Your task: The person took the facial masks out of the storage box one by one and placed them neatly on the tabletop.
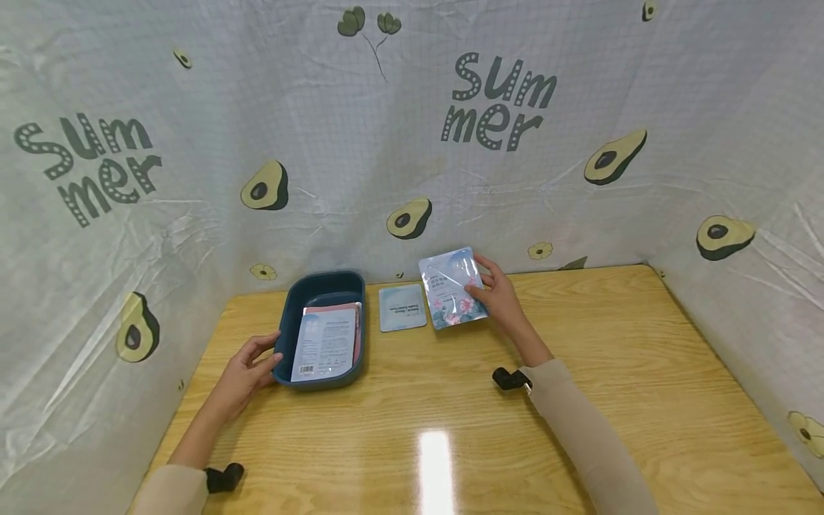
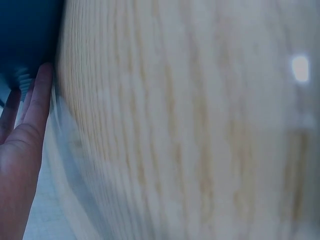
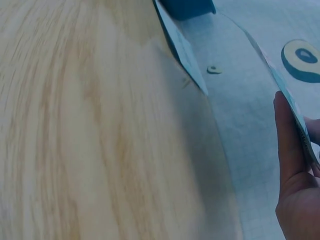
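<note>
Between its thumb and fingers my right hand (image 1: 503,297) pinches a light-blue face mask packet (image 1: 448,279) printed with pink flowers. In the right wrist view that packet (image 3: 280,82) shows nearly edge-on, raised above the tabletop. Just left of it lies a small pale-blue packet (image 1: 402,318) with dark lettering. My left hand (image 1: 247,368) rests its fingers against the left side of a dark blue bin (image 1: 356,368). Straight fingers meet the bin's wall (image 2: 30,35) in the left wrist view. Inside the bin, a white printed packet (image 1: 322,343) lies over a pink one (image 1: 330,310).
The wooden table (image 1: 360,450) carries all of these, with a bright light reflection near its front. A white cloth (image 1: 322,143) printed with avocados and lettering hangs behind and at both sides. Black straps (image 1: 508,379) sit at the wrists.
</note>
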Action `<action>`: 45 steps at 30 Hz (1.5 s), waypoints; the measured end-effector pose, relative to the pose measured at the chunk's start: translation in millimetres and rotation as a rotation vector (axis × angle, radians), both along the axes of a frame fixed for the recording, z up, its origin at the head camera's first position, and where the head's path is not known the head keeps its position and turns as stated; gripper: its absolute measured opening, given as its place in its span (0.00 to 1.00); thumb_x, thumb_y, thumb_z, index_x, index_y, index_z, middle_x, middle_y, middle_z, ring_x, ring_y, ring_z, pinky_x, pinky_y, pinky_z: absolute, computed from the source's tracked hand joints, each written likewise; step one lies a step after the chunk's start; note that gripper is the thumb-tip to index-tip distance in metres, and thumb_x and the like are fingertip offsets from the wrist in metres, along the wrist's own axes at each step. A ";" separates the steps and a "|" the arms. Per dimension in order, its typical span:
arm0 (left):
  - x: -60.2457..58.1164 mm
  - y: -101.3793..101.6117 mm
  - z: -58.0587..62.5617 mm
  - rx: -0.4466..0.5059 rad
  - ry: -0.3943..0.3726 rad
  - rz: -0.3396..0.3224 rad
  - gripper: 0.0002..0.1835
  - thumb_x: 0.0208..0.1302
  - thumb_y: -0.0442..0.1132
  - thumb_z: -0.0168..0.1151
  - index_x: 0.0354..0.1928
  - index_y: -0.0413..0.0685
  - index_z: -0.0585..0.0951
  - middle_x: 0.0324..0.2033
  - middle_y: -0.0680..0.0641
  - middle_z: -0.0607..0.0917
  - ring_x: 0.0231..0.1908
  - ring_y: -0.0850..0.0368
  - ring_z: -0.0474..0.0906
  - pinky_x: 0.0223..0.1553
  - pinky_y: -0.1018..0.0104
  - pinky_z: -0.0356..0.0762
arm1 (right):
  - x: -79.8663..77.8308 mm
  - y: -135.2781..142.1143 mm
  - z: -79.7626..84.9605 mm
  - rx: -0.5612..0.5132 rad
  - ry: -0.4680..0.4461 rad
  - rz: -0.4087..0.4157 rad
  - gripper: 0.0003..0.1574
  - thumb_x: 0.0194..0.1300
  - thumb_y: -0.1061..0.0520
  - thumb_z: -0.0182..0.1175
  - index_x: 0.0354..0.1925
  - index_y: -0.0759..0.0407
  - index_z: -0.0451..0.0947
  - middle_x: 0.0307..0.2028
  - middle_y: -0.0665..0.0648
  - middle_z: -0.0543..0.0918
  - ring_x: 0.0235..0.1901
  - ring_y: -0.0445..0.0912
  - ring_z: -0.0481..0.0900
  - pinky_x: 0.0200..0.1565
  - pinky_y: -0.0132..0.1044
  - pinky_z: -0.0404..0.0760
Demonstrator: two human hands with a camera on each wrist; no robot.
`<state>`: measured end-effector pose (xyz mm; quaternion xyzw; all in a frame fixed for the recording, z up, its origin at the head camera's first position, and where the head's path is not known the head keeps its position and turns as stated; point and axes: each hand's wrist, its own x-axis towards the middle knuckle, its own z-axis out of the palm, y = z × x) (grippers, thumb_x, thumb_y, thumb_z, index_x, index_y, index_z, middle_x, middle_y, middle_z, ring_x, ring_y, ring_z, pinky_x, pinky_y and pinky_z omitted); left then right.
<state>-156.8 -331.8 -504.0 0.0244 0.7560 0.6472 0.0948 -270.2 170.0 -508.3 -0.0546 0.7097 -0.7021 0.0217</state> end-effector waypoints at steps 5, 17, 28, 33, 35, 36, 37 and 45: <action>-1.1 -1.1 -2.2 -0.006 0.001 0.003 0.29 0.77 0.41 0.58 0.73 0.38 0.62 0.69 0.44 0.63 0.55 0.68 0.77 0.49 0.67 0.82 | -2.9 0.1 -1.3 0.014 -0.008 -0.004 0.45 0.71 0.67 0.61 0.78 0.46 0.57 0.61 0.67 0.79 0.42 0.47 0.85 0.39 0.35 0.86; -0.9 -0.2 -3.4 -0.014 -0.008 -0.005 0.31 0.77 0.43 0.57 0.74 0.40 0.61 0.73 0.35 0.57 0.56 0.68 0.77 0.50 0.67 0.82 | -10.5 -6.8 -11.8 0.063 -0.085 -0.072 0.44 0.71 0.67 0.61 0.79 0.49 0.57 0.62 0.69 0.78 0.46 0.49 0.83 0.38 0.31 0.83; -0.6 0.2 -3.1 -0.019 -0.010 0.000 0.30 0.77 0.43 0.57 0.74 0.40 0.61 0.73 0.36 0.57 0.56 0.67 0.77 0.50 0.67 0.82 | -12.3 -19.6 -24.1 0.192 -0.146 -0.130 0.44 0.71 0.68 0.60 0.78 0.55 0.56 0.67 0.69 0.74 0.57 0.58 0.81 0.49 0.41 0.83; -1.6 1.9 -2.4 -0.024 -0.004 0.001 0.31 0.77 0.44 0.57 0.74 0.41 0.62 0.73 0.36 0.57 0.56 0.67 0.76 0.50 0.66 0.82 | -9.5 -24.1 -21.6 0.219 -0.137 -0.157 0.43 0.70 0.69 0.60 0.78 0.58 0.56 0.69 0.70 0.71 0.61 0.60 0.77 0.58 0.51 0.79; -1.7 1.9 -2.1 -0.028 0.001 0.003 0.31 0.77 0.44 0.57 0.74 0.41 0.62 0.73 0.36 0.58 0.55 0.68 0.77 0.50 0.67 0.82 | -8.2 -26.2 -20.3 0.214 -0.142 -0.160 0.43 0.70 0.69 0.60 0.78 0.59 0.56 0.69 0.71 0.71 0.61 0.61 0.77 0.58 0.52 0.78; -1.7 1.8 -1.9 -0.030 0.003 0.002 0.31 0.77 0.44 0.57 0.74 0.41 0.61 0.73 0.35 0.57 0.55 0.68 0.76 0.49 0.67 0.82 | -7.6 -27.5 -19.8 0.208 -0.148 -0.160 0.43 0.70 0.70 0.60 0.78 0.60 0.56 0.69 0.71 0.71 0.61 0.61 0.77 0.58 0.52 0.78; -1.6 1.4 -1.8 -0.032 0.007 0.000 0.31 0.77 0.44 0.57 0.74 0.40 0.61 0.73 0.35 0.57 0.55 0.68 0.76 0.49 0.67 0.82 | -7.1 -28.6 -19.8 0.203 -0.154 -0.159 0.43 0.70 0.70 0.59 0.78 0.60 0.55 0.68 0.72 0.71 0.61 0.61 0.77 0.59 0.52 0.78; 0.3 1.8 -1.0 -0.034 -0.004 0.007 0.32 0.77 0.44 0.57 0.75 0.39 0.60 0.73 0.35 0.58 0.55 0.67 0.77 0.49 0.67 0.82 | -2.2 -39.2 -18.1 0.231 -0.188 -0.174 0.43 0.70 0.70 0.60 0.77 0.60 0.55 0.67 0.72 0.72 0.60 0.60 0.78 0.59 0.51 0.78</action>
